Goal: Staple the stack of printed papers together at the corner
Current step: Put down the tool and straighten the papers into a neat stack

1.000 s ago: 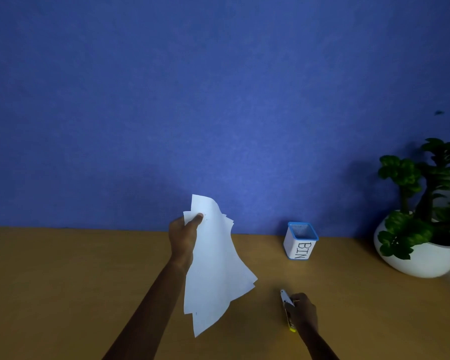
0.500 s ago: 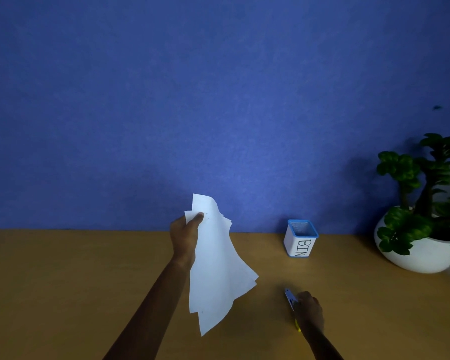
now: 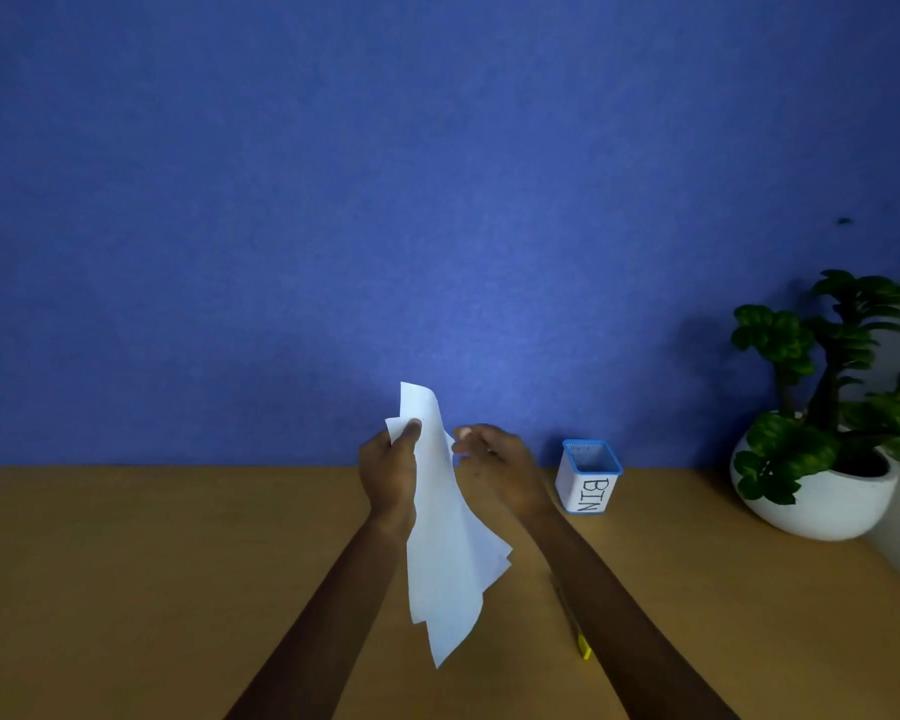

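Observation:
My left hand [image 3: 388,472] holds a loose stack of white papers [image 3: 445,543] by its top corner, above the wooden desk; the sheets hang down and fan apart at the bottom. My right hand [image 3: 494,467] is raised beside the stack's upper right edge, fingertips pinching at the edge of the sheets. The stapler [image 3: 583,644] lies on the desk under my right forearm; only its yellow end and a thin strip show.
A small white box with a blue rim, marked BIN [image 3: 588,478], stands at the back of the desk [image 3: 126,574]. A potted plant in a white bowl [image 3: 822,491] sits at the far right. A blue wall rises behind.
My right hand has let go of the stapler on the desk and risen to the upper edge of the papers. The left hand and the stack have barely moved.

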`<state>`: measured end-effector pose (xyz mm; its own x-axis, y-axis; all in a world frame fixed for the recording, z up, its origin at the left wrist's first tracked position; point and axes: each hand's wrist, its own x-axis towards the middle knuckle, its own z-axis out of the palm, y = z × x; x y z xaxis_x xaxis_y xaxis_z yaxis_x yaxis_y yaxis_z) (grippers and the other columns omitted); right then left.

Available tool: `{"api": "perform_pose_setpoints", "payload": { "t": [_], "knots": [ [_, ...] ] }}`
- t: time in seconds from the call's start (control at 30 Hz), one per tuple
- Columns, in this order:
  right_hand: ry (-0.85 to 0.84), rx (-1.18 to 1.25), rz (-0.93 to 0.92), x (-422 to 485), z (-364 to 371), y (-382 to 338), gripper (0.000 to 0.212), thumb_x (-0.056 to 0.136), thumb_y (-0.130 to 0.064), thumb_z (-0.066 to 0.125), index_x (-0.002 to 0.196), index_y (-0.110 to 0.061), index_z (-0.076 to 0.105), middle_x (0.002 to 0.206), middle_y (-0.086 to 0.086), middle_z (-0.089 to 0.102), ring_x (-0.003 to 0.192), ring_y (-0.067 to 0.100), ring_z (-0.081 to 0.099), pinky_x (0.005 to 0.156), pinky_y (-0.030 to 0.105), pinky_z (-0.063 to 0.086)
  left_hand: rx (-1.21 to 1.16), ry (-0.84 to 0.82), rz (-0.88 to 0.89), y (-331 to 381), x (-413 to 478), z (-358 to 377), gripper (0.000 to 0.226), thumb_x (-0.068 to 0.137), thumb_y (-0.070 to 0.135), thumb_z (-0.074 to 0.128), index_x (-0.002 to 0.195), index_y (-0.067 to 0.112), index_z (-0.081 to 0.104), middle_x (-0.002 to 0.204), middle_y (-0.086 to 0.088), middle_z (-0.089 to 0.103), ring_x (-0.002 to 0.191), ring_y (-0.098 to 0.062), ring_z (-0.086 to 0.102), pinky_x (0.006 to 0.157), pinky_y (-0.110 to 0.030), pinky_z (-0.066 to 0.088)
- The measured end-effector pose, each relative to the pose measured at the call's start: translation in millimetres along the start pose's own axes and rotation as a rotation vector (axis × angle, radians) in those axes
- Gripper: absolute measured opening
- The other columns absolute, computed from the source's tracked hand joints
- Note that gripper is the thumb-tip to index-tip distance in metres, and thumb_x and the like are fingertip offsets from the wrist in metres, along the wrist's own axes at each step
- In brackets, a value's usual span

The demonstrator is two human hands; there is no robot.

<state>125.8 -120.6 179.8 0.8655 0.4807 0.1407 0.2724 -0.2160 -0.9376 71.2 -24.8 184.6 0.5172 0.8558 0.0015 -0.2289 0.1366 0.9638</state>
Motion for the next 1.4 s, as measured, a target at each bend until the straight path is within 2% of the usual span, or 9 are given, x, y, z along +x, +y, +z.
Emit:
{"api": "perform_pose_setpoints", "payload": {
  "t": [0.1, 0.2, 0.27, 0.47, 0.63, 1.0, 1.13, 1.3, 1.4],
  "knots": [
    [-0.074, -0.064, -0.019, -1.8, 6.8, -16.8, 0.031, 0.095, -0.032, 0.047, 0.105, -0.009, 0.065, 0.109, 0.009, 0.068, 0.102, 0.021, 0.065, 0.093, 0.033, 0.051, -0.045, -0.113, -0.025, 2.1, -5.5, 3.4, 0.032, 0.089, 0.017, 0.053, 0.058, 0.011, 0.052, 0.063, -0.006, 0.053, 0.059, -0.016, 0.052, 0.059, -0.026, 0.044],
    [-0.087, -0.073, -0.047, -4.1, 6.3, -23.4, 0.029, 0.093, -0.040, 0.049, 0.092, -0.017, 0.067, 0.091, -0.004, 0.070, 0.076, -0.017, 0.062, 0.069, -0.003, 0.044, -0.085, -0.244, -0.029, 3.4, -10.0, 6.8, 0.045, 0.097, 0.038, 0.031, 0.072, 0.018, 0.064, 0.073, 0.000, 0.066, 0.068, -0.008, 0.063, 0.059, -0.018, 0.050],
    [-0.090, -0.072, -0.025, -4.7, 2.3, -25.1, 0.019, 0.091, -0.037, 0.053, 0.086, -0.023, 0.066, 0.082, -0.008, 0.067, 0.060, -0.025, 0.056, 0.054, -0.008, 0.038, -0.067, -0.295, -0.036, 3.6, -11.1, 7.9, 0.055, 0.096, 0.043, 0.021, 0.087, 0.014, 0.066, 0.089, -0.005, 0.068, 0.081, -0.011, 0.065, 0.063, -0.013, 0.051],
    [-0.062, -0.196, -0.034, -2.9, -15.2, -28.7, 0.018, 0.086, -0.001, 0.055, 0.099, -0.001, 0.067, 0.090, 0.008, 0.067, 0.081, 0.015, 0.058, 0.060, 0.014, 0.041, 0.111, -0.423, 0.052, 5.2, -12.4, 5.4, 0.038, 0.096, 0.031, 0.038, 0.112, 0.004, 0.061, 0.123, -0.017, 0.057, 0.108, -0.024, 0.057, 0.085, -0.022, 0.048],
    [-0.168, -0.240, 0.025, -2.4, -33.4, -38.5, 0.024, 0.086, 0.000, 0.055, 0.110, 0.000, 0.062, 0.094, 0.003, 0.059, 0.076, 0.010, 0.056, 0.061, 0.017, 0.041, 0.554, -0.471, 0.423, 17.1, 11.1, -10.6, 0.054, 0.081, 0.012, 0.067, 0.130, 0.010, 0.044, 0.136, -0.007, 0.045, 0.124, -0.018, 0.042, 0.101, -0.027, 0.037],
    [-0.082, -0.486, -0.133, -2.8, -43.0, -63.3, 0.030, 0.092, -0.018, 0.054, 0.121, -0.009, 0.055, 0.127, 0.011, 0.060, 0.114, 0.027, 0.057, 0.098, 0.035, 0.044, 0.452, -0.590, 0.138, 44.1, 4.6, -17.6, 0.025, 0.080, 0.019, 0.068, 0.099, 0.003, 0.063, 0.103, -0.016, 0.069, 0.091, -0.028, 0.065, 0.079, -0.039, 0.054],
    [0.050, -0.542, -0.229, -5.5, -32.7, -56.0, 0.033, 0.092, -0.020, 0.055, 0.125, -0.014, 0.051, 0.127, 0.009, 0.060, 0.117, 0.026, 0.056, 0.101, 0.039, 0.045, 0.371, -0.588, 0.076, 45.1, 5.1, -19.1, 0.004, 0.082, 0.020, 0.066, 0.081, 0.019, 0.061, 0.081, 0.002, 0.067, 0.073, -0.014, 0.064, 0.059, -0.020, 0.051],
    [0.391, -0.588, -0.423, -14.7, -15.5, -45.9, 0.034, 0.089, -0.016, 0.060, 0.122, -0.013, 0.055, 0.131, 0.011, 0.054, 0.122, 0.026, 0.046, 0.102, 0.036, 0.040, 0.235, -0.618, 0.072, 47.0, 0.7, -23.4, 0.021, 0.087, 0.015, 0.058, 0.073, 0.031, 0.056, 0.058, 0.020, 0.069, 0.056, 0.016, 0.061, 0.040, 0.001, 0.042],
    [0.370, -0.645, -0.413, -16.7, -8.7, -38.5, 0.027, 0.090, -0.022, 0.058, 0.114, -0.011, 0.061, 0.131, 0.011, 0.054, 0.122, 0.025, 0.046, 0.102, 0.032, 0.039, 0.245, -0.566, 0.096, 45.7, 0.5, -22.0, 0.015, 0.087, 0.019, 0.058, 0.075, 0.028, 0.055, 0.077, 0.012, 0.060, 0.068, -0.007, 0.062, 0.049, -0.005, 0.047]
  ]
}}
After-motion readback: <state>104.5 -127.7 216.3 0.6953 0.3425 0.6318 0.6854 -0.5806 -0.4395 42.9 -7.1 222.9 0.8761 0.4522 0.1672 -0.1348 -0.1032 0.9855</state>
